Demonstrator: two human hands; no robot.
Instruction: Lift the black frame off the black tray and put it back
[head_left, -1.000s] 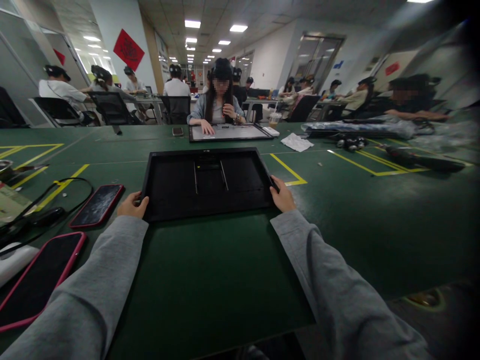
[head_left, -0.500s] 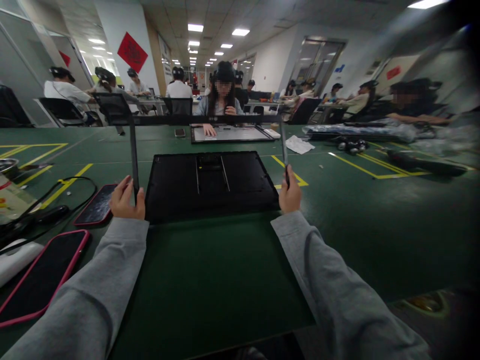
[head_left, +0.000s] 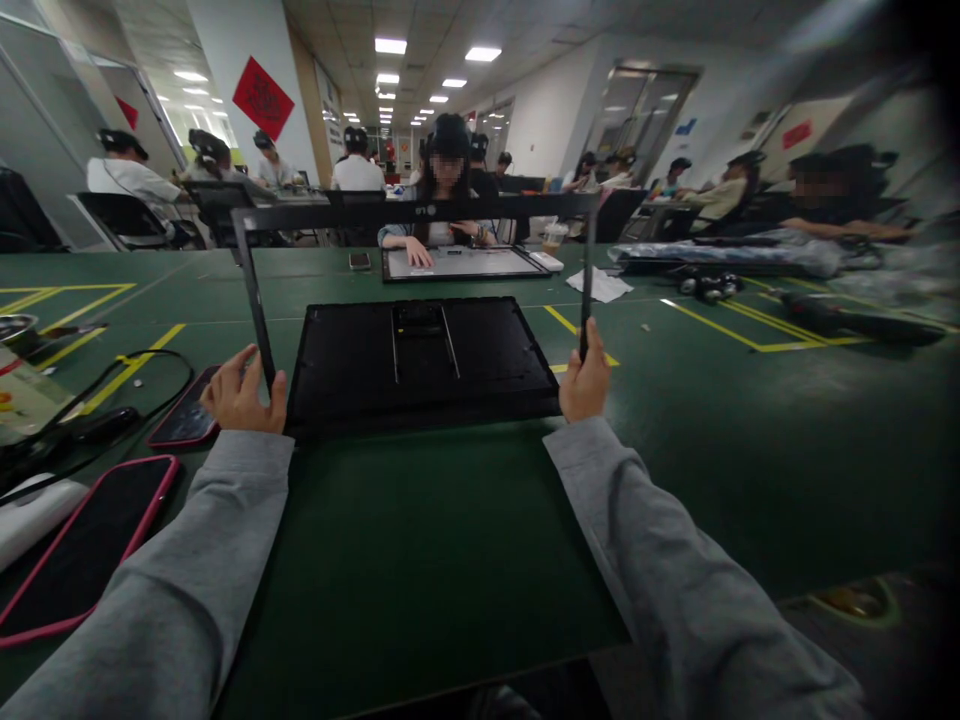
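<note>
Raised off the panel (head_left: pixel 345 365) since the first frame, the frame (head_left: pixel 337 213) now stands with its top bar well above the panel's far edge, a little higher than in the picture just before.

On the left hand (head_left: pixel 244 392) the fingers are partly spread, with the frame's left bar held between them and the thumb. On the right hand (head_left: pixel 585 378) they are closed around the lower part of the right bar, the index finger pointing up along it.

Both hands are upright beside the panel's near corners, wrists low, forearms reaching forward and angled outward towards the body.

Between the two bars lies the panel, flat on the table (head_left: pixel 420 560), its two metal rails showing inside. Bare table spreads in front of the panel and past the right hand. Room is tighter on the left: the far phone (head_left: pixel 180 418) lies just beside the left hand, and the near phone (head_left: pixel 90 550) lies by the left sleeve.

Beyond the panel, a person's hand (head_left: pixel 418 252) rests on a screen (head_left: pixel 480 264), with crumpled paper (head_left: pixel 600 285) to the right.
</note>
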